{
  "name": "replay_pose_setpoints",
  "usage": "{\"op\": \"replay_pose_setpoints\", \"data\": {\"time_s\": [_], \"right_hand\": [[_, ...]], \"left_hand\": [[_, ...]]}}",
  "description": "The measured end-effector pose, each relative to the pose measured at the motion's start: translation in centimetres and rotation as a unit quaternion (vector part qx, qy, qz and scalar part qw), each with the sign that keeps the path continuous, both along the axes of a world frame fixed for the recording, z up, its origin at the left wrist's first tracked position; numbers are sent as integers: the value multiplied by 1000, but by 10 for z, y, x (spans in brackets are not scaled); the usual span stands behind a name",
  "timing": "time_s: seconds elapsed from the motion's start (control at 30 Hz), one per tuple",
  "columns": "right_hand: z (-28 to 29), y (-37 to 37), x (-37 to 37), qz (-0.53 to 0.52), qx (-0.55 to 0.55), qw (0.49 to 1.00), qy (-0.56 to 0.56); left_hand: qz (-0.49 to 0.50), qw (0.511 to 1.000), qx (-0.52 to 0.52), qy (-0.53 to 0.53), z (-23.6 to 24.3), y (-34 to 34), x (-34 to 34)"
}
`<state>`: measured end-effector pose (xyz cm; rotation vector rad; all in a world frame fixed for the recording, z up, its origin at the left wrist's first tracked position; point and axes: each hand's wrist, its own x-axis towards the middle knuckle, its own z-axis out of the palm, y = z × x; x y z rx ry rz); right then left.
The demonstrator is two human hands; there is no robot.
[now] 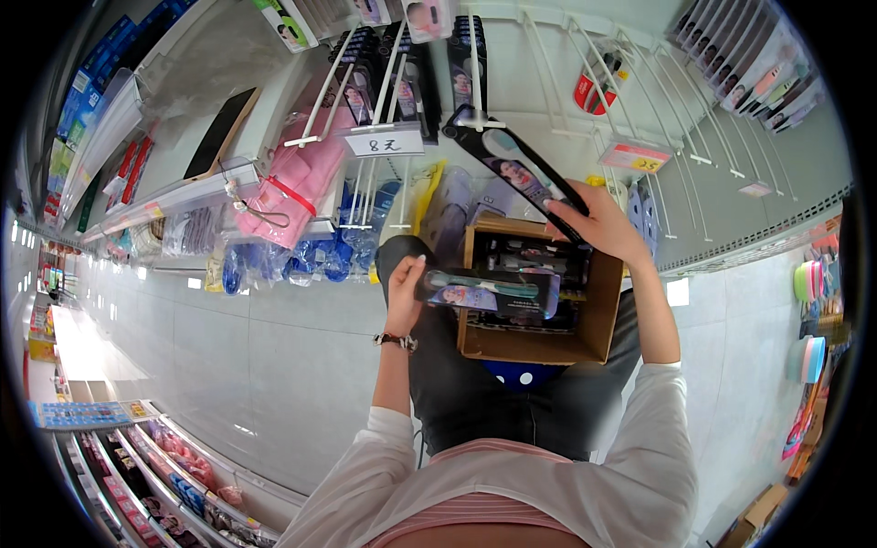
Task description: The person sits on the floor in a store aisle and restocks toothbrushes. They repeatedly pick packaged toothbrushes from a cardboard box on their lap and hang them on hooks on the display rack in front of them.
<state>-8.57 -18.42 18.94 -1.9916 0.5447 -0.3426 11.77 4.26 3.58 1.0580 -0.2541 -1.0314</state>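
Observation:
My right hand [605, 222] grips the lower end of a long black blister pack [518, 172] with a pale oval-headed tool inside. The pack slants up to the left, and its top end meets the tip of a wire hook [472, 117]; I cannot tell if the hook passes through it. In my left hand [402, 290] is a similar black blister pack [498, 292] with a teal-handled tool, held level across the near-left side of an open cardboard box [603, 315]. The box sits on my lap, with several more dark packs inside.
Several black packs [406, 87] hang from hooks to the left of the raised pack. A white price card [384, 142] is clipped below them. Bare wire hooks [566, 91] stick out to the right. Pink bagged goods [297, 178] lie at the left; blue bagged items [338, 251] sit low.

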Motion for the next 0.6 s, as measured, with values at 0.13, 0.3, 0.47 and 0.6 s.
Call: {"op": "replay_pose_setpoints", "data": {"time_s": [0.13,0.3,0.47,0.6], "right_hand": [[8,1,2,-28,26,999,8],[-19,-15,9,-16,44,999,-27],[-49,-39,37,-27,99,994,-32],[-64,-67,72,-81,150,985,-26]], "left_hand": [[19,999,-14,27,2,4,2],[13,997,-43,58,-6,9,4],[12,993,-86,84,-12,11,6],[30,990,-80,115,-3,12,5]]}}
